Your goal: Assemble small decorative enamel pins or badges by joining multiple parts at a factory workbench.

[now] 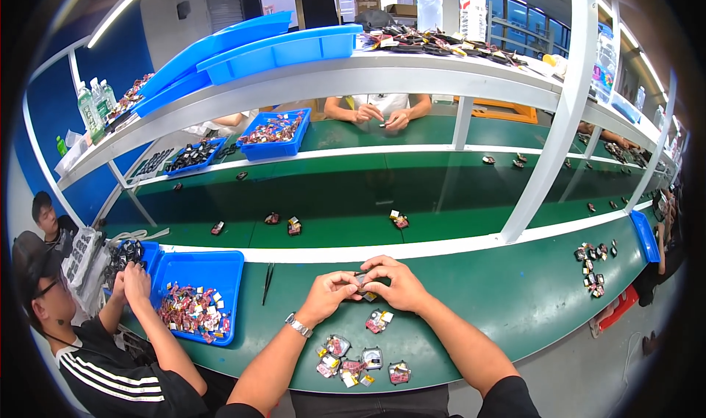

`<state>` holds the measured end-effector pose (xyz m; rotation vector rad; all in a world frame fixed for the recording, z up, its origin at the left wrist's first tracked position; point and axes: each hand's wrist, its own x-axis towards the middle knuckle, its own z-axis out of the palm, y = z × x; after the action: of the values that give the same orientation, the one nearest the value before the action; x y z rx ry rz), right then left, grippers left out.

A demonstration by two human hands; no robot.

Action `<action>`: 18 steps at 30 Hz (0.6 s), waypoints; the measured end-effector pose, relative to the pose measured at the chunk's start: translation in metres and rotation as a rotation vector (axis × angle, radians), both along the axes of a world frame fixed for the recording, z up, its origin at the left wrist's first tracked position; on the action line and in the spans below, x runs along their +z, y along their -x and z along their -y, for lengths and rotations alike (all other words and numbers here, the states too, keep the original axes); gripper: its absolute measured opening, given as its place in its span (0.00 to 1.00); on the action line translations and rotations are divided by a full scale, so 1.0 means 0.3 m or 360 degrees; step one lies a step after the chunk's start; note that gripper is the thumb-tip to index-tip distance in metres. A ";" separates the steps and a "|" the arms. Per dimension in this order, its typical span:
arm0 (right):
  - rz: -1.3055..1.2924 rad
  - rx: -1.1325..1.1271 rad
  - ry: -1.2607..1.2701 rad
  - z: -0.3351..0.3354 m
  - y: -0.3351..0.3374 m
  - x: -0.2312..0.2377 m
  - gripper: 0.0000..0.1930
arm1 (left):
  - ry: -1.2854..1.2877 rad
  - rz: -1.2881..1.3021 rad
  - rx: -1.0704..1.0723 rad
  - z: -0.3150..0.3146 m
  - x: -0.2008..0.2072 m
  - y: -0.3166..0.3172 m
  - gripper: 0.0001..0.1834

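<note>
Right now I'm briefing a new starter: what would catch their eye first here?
Both hands, left hand and right hand, pinch one small part together at the green bench front. Below them lies a cluster of small colourful parts. To the left, a blue tray holds many more, beside a co-worker's hands.

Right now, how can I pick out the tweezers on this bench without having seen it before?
Find the green workbench, then the blue tray at its left, full of small colourful parts. The tweezers lie just right of that tray, left of the left hand. They are the only thin, dark, straight tool there.
</note>
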<state>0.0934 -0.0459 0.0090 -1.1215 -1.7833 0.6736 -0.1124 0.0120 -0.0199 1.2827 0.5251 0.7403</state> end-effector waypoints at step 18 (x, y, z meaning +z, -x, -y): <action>0.0121 0.0013 0.0020 0.008 0.003 0.011 0.05 | 0.0060 0.0002 -0.0050 -0.003 0.000 -0.003 0.07</action>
<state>0.0924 -0.0482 0.0122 -1.1627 -1.8508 0.6553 -0.1116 0.0130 -0.0200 1.2526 0.5143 0.7022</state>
